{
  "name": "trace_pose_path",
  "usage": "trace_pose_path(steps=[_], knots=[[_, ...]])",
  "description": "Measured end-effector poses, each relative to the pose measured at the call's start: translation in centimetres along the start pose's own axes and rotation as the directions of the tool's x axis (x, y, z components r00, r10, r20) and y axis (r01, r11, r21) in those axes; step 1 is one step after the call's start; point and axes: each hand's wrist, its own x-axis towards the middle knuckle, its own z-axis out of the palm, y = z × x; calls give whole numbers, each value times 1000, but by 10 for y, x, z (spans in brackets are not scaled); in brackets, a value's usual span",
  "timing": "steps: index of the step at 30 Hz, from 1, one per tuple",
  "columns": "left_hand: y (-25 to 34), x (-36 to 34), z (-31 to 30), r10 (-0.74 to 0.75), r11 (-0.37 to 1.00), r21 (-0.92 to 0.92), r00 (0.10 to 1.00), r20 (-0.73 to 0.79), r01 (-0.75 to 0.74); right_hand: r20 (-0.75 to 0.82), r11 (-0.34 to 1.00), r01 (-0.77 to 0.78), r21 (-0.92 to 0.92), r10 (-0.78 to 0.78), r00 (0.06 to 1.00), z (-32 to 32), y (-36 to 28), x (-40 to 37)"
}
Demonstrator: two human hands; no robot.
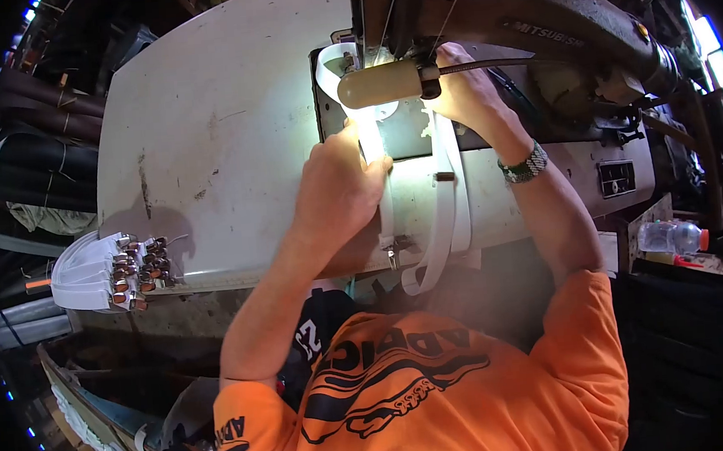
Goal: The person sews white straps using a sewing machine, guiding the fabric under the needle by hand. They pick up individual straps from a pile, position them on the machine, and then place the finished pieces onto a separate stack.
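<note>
Two hands are in our view below the sewing machine (548, 21). Our left hand (340, 181) pinches a white strap (370, 137) between thumb and fingers; the strap loops on the far side of that hand. Our right hand (467, 88) bends in just right of the lamp (381, 84), its fingertips partly hidden, so we cannot tell how spread they are or what they grip. From beneath it, white webbing (445, 211) runs over the surface's (222, 151) near edge. Left, we see bundled straps (88, 274).
</note>
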Motion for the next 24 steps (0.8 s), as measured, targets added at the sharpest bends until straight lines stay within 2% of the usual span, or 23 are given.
trace_pose_path(steps=[1, 5, 7, 8, 10, 12, 14, 15, 17, 18, 20, 21, 23, 24], knots=[[1, -2, 3, 4, 1000, 19, 1000, -12, -4, -16, 999, 46, -7, -46, 999, 3, 2, -1], [-3, -8, 6, -6, 987, 163, 1000, 25, 2, 52, 994, -112, 4, 111, 992, -22, -30, -24], [-4, -6, -10, 47, 976, 213, 999, 24, -51, 144, 979, -206, -6, 204, 968, -27, -37, -29], [-9, 2, -25, 22, 971, 236, 999, 30, -29, 189, 966, -257, -17, 256, 948, -28, -37, -31], [-25, 36, -61, -81, 956, 286, 996, 39, 66, 121, 988, -157, 9, 155, 981, -21, -21, -24], [-41, 97, -92, 43, 969, 248, 985, -165, -1, 71, 998, -65, 10, 64, 995, -5, 0, -8], [-53, 163, -103, 257, 966, 51, 965, -51, -254, -10, 998, -52, -38, 51, 999, 16, 13, 7], [-47, 171, -102, 289, 957, 27, 957, 34, -290, 76, 990, -126, -60, 131, 989, 16, 11, 17], [-35, 192, -87, 334, 940, -2, 922, 196, -340, -52, 995, -83, -58, 80, 995, 34, 27, 23], [-33, 200, -84, 330, 940, 9, 913, 240, -342, -223, 999, -12, -41, 2, 975, 43, 34, 27], [-33, 217, -79, 321, 938, 35, 901, 290, -345, -423, 997, 37, -62, -59, 904, 57, 44, 31], [-33, 223, -76, 315, 937, 48, 900, 302, -345, -385, 998, 56, 34, -38, 922, 62, 52, 37], [-33, 238, -72, 309, 935, 74, 899, 311, -346, -155, 998, -63, 31, 67, 986, 64, 56, 29], [-33, 244, -70, 307, 934, 83, 898, 316, -349, -118, 996, -79, 30, 82, 990, 59, 53, 29]])
